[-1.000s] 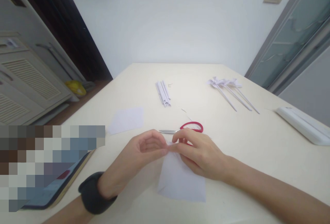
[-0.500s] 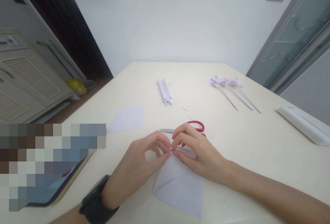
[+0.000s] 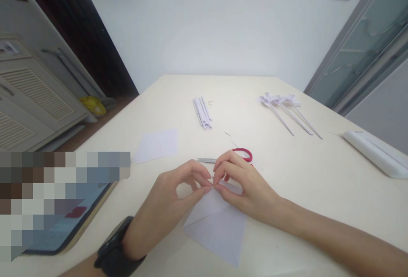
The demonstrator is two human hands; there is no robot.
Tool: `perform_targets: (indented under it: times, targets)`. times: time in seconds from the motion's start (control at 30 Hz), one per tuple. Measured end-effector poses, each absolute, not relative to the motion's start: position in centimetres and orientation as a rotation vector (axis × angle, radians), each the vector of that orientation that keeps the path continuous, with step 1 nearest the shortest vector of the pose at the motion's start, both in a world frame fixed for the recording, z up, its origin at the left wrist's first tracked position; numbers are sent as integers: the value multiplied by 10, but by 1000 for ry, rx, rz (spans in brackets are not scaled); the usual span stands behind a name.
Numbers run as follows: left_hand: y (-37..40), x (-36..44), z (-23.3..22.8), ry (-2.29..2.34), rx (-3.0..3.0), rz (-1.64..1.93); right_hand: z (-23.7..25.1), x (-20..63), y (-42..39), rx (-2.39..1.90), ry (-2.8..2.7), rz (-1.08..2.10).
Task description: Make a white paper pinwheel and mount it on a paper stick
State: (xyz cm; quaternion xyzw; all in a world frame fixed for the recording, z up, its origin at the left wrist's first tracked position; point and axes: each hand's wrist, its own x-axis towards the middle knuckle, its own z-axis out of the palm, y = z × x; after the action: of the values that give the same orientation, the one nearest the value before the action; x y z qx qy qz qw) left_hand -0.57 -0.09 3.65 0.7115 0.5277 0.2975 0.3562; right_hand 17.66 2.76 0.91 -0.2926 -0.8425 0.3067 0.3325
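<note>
pinching creased paper (image 3: 219, 232) at near middle of table (image 3: 302, 183)

gripping the far corner with thumb and forefinger of left hand (image 3: 178, 187), dark watch (image 3: 116, 249) on its wrist, and likewise with right hand (image 3: 247, 185), fingertips almost meeting; too small to tell what else sits between them. spreading from there toward the near side, with a fold line across. showing just beyond right hand, partly hidden by it: red-handled scissors (image 3: 206, 160), blades pointing left. showing also: loose sheet (image 3: 157, 146) flat at left, rolled paper tubes (image 3: 202, 113) bundled at far middle, three paper pinwheels (image 3: 267, 100) at far right, tablet (image 3: 81, 224) at near left, partly pixelated, and long white object (image 3: 372, 154) at right.
</note>
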Motion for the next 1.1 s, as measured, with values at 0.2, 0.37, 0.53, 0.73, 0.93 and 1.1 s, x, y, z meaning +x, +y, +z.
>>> perform_targets:
  times: [0.2, 0.37, 0.53, 0.73, 0.93, 1.1]
  targets:
    - [-3, -6, 28, 1350, 1950, 844, 10, 176, 26, -766, -2200, 808]
    - [-6, -5, 22, 1408, 2126, 961, 9, 176, 24, -762, -2201, 802]
    - [-4, -8, 24, 1324, 1978, 937, 11, 178, 23, -752, -2200, 762]
    - [6, -10, 21, 1072, 1441, 889, 13, 178, 22, -701, -2220, 740]
    - [6, -10, 21, 1059, 1294, 867, 14, 178, 19, -673, -2231, 730]
    - [6, -11, 23, 1010, 1260, 838, 16, 178, 17, -660, -2246, 735]
